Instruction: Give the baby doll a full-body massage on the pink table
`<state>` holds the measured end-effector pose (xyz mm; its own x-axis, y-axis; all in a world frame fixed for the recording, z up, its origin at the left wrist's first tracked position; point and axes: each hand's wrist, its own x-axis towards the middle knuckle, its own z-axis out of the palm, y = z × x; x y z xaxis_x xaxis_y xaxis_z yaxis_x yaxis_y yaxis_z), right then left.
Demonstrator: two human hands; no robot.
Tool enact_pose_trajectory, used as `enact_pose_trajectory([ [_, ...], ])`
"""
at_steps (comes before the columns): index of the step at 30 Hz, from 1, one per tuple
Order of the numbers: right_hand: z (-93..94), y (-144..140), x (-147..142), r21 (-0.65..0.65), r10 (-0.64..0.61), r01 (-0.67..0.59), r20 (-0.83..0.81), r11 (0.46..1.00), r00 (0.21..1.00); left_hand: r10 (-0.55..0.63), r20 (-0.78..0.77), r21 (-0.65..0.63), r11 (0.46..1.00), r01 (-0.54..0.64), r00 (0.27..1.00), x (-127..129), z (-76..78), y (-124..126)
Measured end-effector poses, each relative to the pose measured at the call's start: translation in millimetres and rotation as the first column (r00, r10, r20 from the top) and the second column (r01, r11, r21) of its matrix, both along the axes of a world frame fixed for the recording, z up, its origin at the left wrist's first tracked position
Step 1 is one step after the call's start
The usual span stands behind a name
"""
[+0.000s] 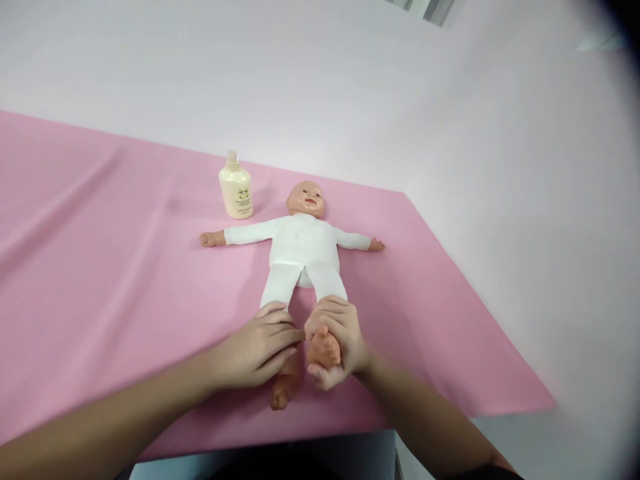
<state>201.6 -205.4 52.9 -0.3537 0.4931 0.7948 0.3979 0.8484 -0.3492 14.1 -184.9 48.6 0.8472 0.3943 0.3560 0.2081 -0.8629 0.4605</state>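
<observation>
A baby doll [303,250] in a white suit lies on its back on a pink sheet [125,287], arms spread, head toward the far wall. My right hand [340,333] is wrapped around the doll's raised foot [324,350], fingers over the ankle and thumb under the sole. My left hand [260,350] lies palm down over the doll's other lower leg, whose foot [281,395] sticks out below my fingers near the sheet's front edge.
A cream lotion bottle [236,190] with a pump top stands upright on the sheet, just left of the doll's head. White walls close in behind and to the right. The sheet's front edge runs just below my forearms.
</observation>
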Motion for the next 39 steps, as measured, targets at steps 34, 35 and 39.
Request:
enact_pose_trajectory([
  [34, -4.4, -6.1, -4.1, 0.031, 0.228, -0.227, -0.051, 0.973, 0.972, -0.200, 0.068, 0.132, 0.973, 0.190, 0.977, 4.6, -11.4, -3.6],
  [35, -4.9, -6.3, -3.8, 0.027, 0.224, -0.223, -0.049, 0.974, 0.973, -0.196, 0.067, 0.135, 0.973, 0.186, 0.978, 4.6, -12.0, -3.6],
  [39, -6.4, -7.4, -3.2, -0.005, 0.204, -0.204, -0.010, 0.979, 0.979, -0.187, 0.078, 0.153, 0.973, 0.173, 0.979, 4.6, -13.5, -3.7],
])
